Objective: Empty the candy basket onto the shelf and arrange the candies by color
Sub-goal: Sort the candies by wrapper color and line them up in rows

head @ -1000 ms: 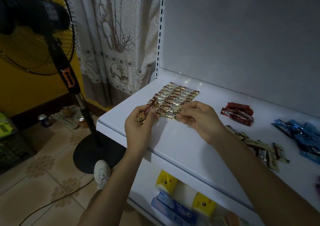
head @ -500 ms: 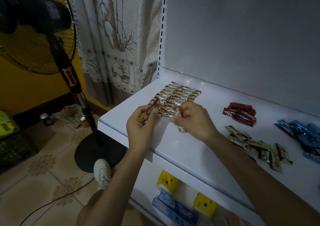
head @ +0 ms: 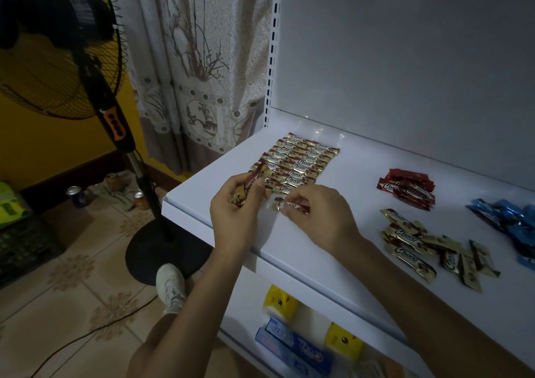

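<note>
Your right hand (head: pixel 315 215) pinches one gold candy (head: pixel 285 205) just above the white shelf (head: pixel 347 250), at the near edge of the tidy gold rows (head: pixel 298 163). Your left hand (head: pixel 234 207) is closed around a small bundle of gold candies (head: pixel 249 188). Judgement: lay the single piece flat, label up, parallel to the last row and touching it — avoid nudging the rows. A loose gold pile (head: pixel 428 247) waits to your right, with the red pile (head: pixel 408 188) and blue pile (head: pixel 509 221) beyond. The basket is not in view. Nothing blocks the landing spot; the shelf lip is close, so place inboard.
</note>
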The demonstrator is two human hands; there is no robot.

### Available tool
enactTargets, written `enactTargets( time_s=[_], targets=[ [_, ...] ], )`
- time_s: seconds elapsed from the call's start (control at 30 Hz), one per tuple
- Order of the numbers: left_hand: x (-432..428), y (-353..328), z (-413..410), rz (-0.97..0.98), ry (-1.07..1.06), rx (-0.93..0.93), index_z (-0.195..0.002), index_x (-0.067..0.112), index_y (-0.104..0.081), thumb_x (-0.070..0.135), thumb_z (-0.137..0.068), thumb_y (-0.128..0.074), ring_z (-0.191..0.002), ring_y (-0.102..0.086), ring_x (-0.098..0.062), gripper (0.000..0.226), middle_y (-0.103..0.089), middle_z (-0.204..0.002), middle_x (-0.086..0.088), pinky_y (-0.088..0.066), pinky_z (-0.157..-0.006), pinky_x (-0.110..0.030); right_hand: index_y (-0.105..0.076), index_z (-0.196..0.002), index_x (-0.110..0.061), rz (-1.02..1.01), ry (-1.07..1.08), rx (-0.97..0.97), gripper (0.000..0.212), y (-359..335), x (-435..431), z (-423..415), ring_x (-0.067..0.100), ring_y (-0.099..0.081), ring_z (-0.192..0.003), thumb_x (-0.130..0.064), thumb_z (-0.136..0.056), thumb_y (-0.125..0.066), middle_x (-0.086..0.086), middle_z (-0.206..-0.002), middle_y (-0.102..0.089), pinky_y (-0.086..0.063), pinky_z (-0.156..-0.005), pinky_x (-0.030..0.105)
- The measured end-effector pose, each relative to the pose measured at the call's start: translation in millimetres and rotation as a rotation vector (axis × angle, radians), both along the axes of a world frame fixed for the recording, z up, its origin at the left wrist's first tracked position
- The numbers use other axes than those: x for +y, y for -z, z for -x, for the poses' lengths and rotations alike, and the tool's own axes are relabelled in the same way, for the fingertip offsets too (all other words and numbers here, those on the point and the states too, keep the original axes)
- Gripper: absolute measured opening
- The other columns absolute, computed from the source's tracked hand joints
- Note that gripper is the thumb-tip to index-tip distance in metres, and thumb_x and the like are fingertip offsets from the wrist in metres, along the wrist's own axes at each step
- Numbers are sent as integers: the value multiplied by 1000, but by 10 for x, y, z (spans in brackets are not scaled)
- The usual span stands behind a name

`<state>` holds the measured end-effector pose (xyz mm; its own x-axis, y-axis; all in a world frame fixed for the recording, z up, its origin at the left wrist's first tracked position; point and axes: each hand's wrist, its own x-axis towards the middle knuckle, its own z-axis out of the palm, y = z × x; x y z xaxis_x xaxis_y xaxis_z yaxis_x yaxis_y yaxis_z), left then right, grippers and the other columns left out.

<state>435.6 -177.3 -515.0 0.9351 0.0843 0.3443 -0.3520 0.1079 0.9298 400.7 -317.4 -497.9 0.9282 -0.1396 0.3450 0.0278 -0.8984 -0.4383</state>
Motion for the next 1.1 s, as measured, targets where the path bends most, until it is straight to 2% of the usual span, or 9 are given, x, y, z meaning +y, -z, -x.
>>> enactTargets(
  time_s=[0.1, 0.27, 0.43, 0.5, 0.6, 0.73, 0.87, 0.97, 1.1],
  targets=[
    [7, 19, -9, 9, -1, 25, -90, 24, -70, 19, -94, -60, -88, -67, -8, 12, -72, -87, 9, -52, -75, -18, -73, -93, -20, 105, 8, -134, 17, 35, 32, -115, 20, -58, -89, -33, -83, -70, -3, -89, -72, -45, -75, 32],
    [9, 8, -5, 26, 15, 60, -89, 29, -69, 17, -98, -52, -90, -66, -7, 23, -72, -89, 11, -53, -79, -23, -74, -91, -20, 247, -10, -212, 15, 120, 71, -224, 21, -54, -94, -32, -83, -69, -5, -89, -71, -25, -77, 28],
    [13, -7, 11, 14, 34, 26, -100, 23, -68, 19, -98, -51, -90, -66, -4, 18, -71, -94, 11, -52, -76, -17, -73, -89, -21, 247, 4, -236, 13, 141, 52, -236, 24, -55, -94, -30, -80, -72, -3, -90, -68, -34, -77, 32],
    [21, -8, 28, -29, 84, -21, -101, 19, -69, 16, -98, -52, -83, -64, 0, 17, -69, -89, 13, -49, -71, -13, -71, -84, -20, 9, -21, -305, 8, 72, 59, -163, 16, -56, -89, -27, -83, -68, -7, -85, -67, -38, -73, 29],
    [60, -24, 42, -172, 251, -88, -100, 15, -69, 15, -97, -53, -68, -58, -3, 17, -64, -71, 14, -43, -62, -12, -69, -86, -22, -627, -154, -242, 5, -98, 92, -6, 4, -60, -80, -21, -89, -65, -12, -81, -68, -48, -72, 19],
    [100, -56, 43, -316, 397, -49, -101, 15, -65, 17, -97, -55, -63, -56, -3, 11, -62, -73, 11, -41, -61, -14, -66, -77, -21, -786, -197, -145, 18, -149, 131, 138, -2, -59, -65, -6, -87, -66, -13, -67, -66, -46, -62, 13],
    [104, -37, 13, -283, 384, -5, -90, 16, -65, 21, -98, -52, -61, -53, 0, 16, -68, -76, -1, -38, -61, -20, -60, -76, -11, -1005, -34, -123, 15, -165, 132, 194, 0, -56, -52, -9, -91, -60, 2, -67, -63, -42, -51, 10],
    [107, -27, 0, -269, 356, -15, -84, 10, -69, 21, -99, -52, -63, -53, -4, 26, -69, -75, -2, -36, -62, -25, -61, -76, -15, -1046, 3, -80, 16, -106, 110, 222, 3, -56, -51, -12, -92, -60, -3, -62, -65, -41, -52, 15],
    [83, -59, 35, -240, 347, -4, -80, 20, -69, 23, -97, -56, -68, -56, -6, 21, -68, -72, 3, -39, -63, -20, -63, -87, -17, -1090, -26, -56, 6, -80, 106, 263, 7, -59, -55, -15, -92, -60, -6, -64, -69, -42, -55, 19]
  ],
)
